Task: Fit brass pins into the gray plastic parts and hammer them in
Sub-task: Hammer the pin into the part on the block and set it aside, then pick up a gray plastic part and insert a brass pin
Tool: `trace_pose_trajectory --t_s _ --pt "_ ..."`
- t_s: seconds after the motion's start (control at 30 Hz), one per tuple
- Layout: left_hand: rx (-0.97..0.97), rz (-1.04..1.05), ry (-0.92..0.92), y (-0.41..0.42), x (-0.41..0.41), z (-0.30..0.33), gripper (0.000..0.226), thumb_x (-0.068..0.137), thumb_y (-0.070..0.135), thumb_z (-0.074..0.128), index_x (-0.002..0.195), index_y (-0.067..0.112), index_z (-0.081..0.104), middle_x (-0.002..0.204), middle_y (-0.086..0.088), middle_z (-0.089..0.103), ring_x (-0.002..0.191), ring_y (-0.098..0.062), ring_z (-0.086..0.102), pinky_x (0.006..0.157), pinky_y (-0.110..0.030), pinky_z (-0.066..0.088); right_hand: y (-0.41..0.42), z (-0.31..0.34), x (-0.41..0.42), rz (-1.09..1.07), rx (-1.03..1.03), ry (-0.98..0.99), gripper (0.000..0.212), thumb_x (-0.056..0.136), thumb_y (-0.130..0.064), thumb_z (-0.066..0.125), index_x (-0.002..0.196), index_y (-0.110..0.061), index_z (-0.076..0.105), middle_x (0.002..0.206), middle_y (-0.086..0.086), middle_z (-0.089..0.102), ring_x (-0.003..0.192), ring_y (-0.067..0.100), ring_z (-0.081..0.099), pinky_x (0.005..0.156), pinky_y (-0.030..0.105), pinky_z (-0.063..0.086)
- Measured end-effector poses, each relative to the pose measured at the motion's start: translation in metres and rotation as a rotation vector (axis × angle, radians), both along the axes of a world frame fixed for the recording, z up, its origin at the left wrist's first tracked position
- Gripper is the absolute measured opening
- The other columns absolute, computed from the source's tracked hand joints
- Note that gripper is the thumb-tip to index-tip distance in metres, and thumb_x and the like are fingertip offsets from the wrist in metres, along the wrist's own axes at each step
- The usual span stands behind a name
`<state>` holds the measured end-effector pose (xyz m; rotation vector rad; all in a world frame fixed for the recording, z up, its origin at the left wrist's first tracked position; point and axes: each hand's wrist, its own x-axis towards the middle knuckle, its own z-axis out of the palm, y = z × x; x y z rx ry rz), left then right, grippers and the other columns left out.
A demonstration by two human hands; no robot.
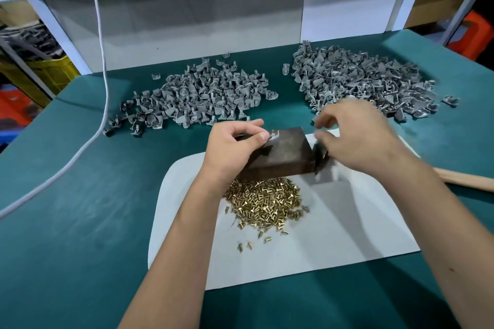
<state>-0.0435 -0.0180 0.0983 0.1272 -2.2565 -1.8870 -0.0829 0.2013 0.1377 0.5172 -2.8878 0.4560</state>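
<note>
Small factory assembly bench: green mat point(80, 222), heaps of gray plastic parts point(197, 96), brass pins point(267, 203), stacked crates point(40, 72) behind.

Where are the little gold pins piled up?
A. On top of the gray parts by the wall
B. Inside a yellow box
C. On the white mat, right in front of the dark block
C: the brass pins lie heaped on the white mat, just on the near side of the dark block.
</note>
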Motion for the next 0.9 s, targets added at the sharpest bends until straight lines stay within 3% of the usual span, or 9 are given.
trace_pose_trajectory --t_s 0.13,0.27,0.37,0.53,0.77,0.83,0.9 --pt "0.011 0.008 0.077 0.000 -0.001 -0.002 0.015 0.087 0.005 0.078 0.080 0.018 0.080 0.114 0.001 0.077 0.107 -0.011 0.072 0.104 -0.045 0.053 -0.035 -0.011 0.011 0.174 -0.178 0.093 0.034 0.091 -0.059 0.062 0.110 -0.032 0.071 0.102 -0.013 0.069 0.102 0.018 0.052 0.093 0.043 0.040" --pt "-0.010 -0.006 0.151 -0.001 -0.001 -0.003 0.009 0.087 0.008 0.078 0.087 0.016 0.082 0.112 0.001 0.078 0.110 -0.017 0.072 0.103 -0.052 0.053 -0.043 -0.023 0.013 0.203 -0.347 0.194 0.023 0.089 -0.051 0.069 0.099 -0.030 0.074 0.091 -0.016 0.070 0.095 0.015 0.053 0.088 0.043 0.034" --pt "-0.144 -0.005 0.285 0.000 -0.001 -0.002 0.007 0.084 0.015 0.080 0.091 0.019 0.080 0.107 0.001 0.078 0.107 -0.016 0.072 0.100 -0.050 0.054 -0.044 -0.027 0.014 0.196 -0.364 0.272 0.020 0.084 -0.046 0.069 0.095 -0.030 0.074 0.088 -0.016 0.070 0.092 0.016 0.053 0.084 0.041 0.029" --pt "-0.243 -0.017 0.379 0.002 -0.002 -0.006 0.008 0.084 0.012 0.082 0.088 0.018 0.079 0.087 0.002 0.077 0.083 -0.021 0.075 0.080 -0.049 0.061 -0.047 -0.030 0.019 0.187 -0.366 0.272 0.021 0.081 -0.046 0.069 0.091 -0.028 0.075 0.080 -0.015 0.067 0.089 0.018 0.056 0.082 0.038 0.026" --pt "-0.531 0.035 0.538 0.004 -0.005 -0.005 0.005 0.090 0.013 0.076 0.086 0.010 0.076 0.081 0.003 0.070 0.079 -0.014 0.067 0.070 -0.036 0.055 -0.052 -0.032 0.023 0.153 -0.577 0.146 0.020 0.080 -0.023 0.082 0.099 -0.021 0.077 0.079 -0.012 0.065 0.089 0.022 0.066 0.089 0.054 0.050" --pt "-0.616 0.042 0.570 0.005 -0.004 -0.004 0.006 0.091 0.011 0.074 0.087 0.008 0.075 0.083 0.001 0.069 0.079 -0.014 0.063 0.071 -0.030 0.051 -0.054 -0.033 0.023 0.130 -0.616 0.112 0.019 0.081 -0.019 0.080 0.100 -0.019 0.076 0.083 -0.009 0.070 0.090 0.021 0.068 0.090 0.052 0.052" --pt "-0.670 0.050 0.589 0.008 -0.003 -0.003 0.006 0.093 0.010 0.072 0.089 0.006 0.074 0.085 0.000 0.068 0.080 -0.014 0.061 0.074 -0.023 0.048 -0.054 -0.033 0.022 0.110 -0.650 0.092 0.018 0.082 -0.017 0.080 0.100 -0.018 0.077 0.085 -0.007 0.073 0.086 0.013 0.069 0.089 0.041 0.055"
